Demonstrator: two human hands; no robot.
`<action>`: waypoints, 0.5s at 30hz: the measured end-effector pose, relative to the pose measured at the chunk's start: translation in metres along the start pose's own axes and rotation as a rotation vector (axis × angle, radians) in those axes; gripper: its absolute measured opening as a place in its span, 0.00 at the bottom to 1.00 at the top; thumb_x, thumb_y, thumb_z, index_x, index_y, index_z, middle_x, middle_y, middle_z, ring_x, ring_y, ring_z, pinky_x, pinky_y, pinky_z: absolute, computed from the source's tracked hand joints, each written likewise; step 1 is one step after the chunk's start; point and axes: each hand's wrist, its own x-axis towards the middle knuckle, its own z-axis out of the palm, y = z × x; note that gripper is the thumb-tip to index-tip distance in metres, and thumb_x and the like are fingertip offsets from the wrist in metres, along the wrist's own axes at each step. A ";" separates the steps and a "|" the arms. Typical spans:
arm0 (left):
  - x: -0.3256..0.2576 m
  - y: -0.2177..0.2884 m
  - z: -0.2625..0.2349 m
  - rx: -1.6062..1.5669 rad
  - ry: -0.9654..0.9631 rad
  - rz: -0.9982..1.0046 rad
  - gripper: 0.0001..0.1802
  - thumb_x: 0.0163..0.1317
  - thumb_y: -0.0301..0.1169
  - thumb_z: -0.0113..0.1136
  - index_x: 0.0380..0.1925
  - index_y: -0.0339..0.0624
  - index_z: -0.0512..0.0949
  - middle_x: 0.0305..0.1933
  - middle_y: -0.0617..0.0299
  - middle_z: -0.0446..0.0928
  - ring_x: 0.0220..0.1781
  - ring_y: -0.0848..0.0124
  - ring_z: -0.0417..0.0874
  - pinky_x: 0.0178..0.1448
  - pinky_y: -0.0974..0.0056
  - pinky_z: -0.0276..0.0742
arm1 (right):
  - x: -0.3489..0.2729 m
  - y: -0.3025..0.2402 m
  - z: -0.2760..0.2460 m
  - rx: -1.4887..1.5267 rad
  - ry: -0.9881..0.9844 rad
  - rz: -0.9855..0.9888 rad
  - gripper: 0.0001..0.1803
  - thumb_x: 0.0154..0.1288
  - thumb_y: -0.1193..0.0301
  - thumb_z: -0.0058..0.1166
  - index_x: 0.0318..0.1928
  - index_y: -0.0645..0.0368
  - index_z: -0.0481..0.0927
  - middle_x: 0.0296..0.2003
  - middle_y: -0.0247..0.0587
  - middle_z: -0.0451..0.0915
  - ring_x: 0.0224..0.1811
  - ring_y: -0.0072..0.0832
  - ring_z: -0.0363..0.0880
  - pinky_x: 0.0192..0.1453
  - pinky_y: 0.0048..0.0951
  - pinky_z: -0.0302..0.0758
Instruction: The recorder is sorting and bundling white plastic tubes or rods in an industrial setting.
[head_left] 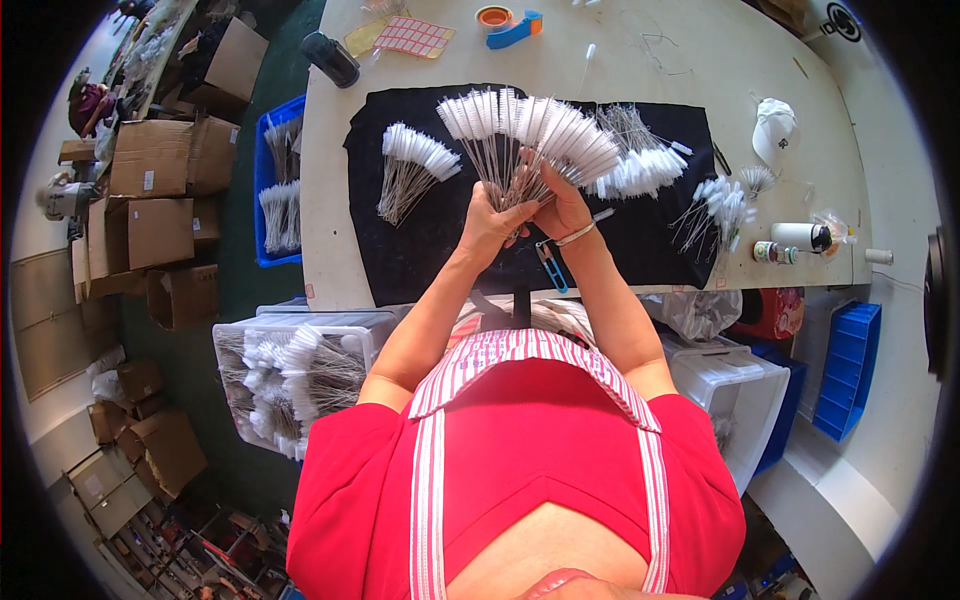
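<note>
My left hand (487,215) and my right hand (563,207) are both closed round the wire stems of a fanned bundle of white-bristled brushes (535,125). The brush heads spread away from me, over a black cloth (370,225) on the table. Left of my hands lies a smaller bunch of brushes (415,152) on the cloth. To the right is a pile of brushes (645,170), and farther right lies a looser group of brushes (722,205). A blue-handled cutter (550,268) rests just below my right hand, near the table edge.
A blue crate (264,220) and a clear bin (235,400) of brushes stand to my left; another clear bin (735,380) stands right. On the table are a black cup (330,60), a blue tape dispenser (515,32), a white cap (773,130) and a white bottle (795,236).
</note>
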 end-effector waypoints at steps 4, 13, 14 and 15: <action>-0.002 0.000 -0.004 0.010 -0.045 0.010 0.23 0.52 0.31 0.65 0.40 0.40 0.62 0.26 0.61 0.73 0.19 0.76 0.75 0.15 0.76 0.64 | -0.002 0.001 -0.005 -0.119 0.065 -0.014 0.22 0.62 0.64 0.53 0.55 0.58 0.70 0.45 0.36 0.77 0.46 0.31 0.77 0.49 0.37 0.75; -0.021 -0.005 -0.026 0.049 -0.427 -0.197 0.12 0.52 0.29 0.61 0.36 0.36 0.75 0.27 0.61 0.76 0.29 0.72 0.78 0.34 0.67 0.73 | -0.014 0.011 0.022 -0.472 -0.025 0.167 0.28 0.54 0.68 0.60 0.55 0.62 0.69 0.44 0.47 0.78 0.41 0.31 0.79 0.43 0.28 0.77; -0.023 -0.009 -0.026 -0.067 -0.457 -0.178 0.12 0.51 0.28 0.60 0.36 0.36 0.76 0.29 0.59 0.77 0.30 0.70 0.79 0.35 0.66 0.74 | -0.016 0.013 0.030 -0.557 -0.013 0.158 0.23 0.53 0.70 0.59 0.51 0.63 0.73 0.40 0.46 0.80 0.34 0.26 0.80 0.33 0.22 0.78; -0.026 -0.011 -0.027 -0.185 -0.487 -0.159 0.12 0.51 0.26 0.60 0.36 0.35 0.76 0.30 0.57 0.78 0.31 0.68 0.79 0.37 0.66 0.75 | -0.018 0.011 0.037 -0.555 -0.012 0.152 0.23 0.53 0.70 0.59 0.51 0.63 0.73 0.40 0.46 0.80 0.34 0.26 0.80 0.33 0.22 0.78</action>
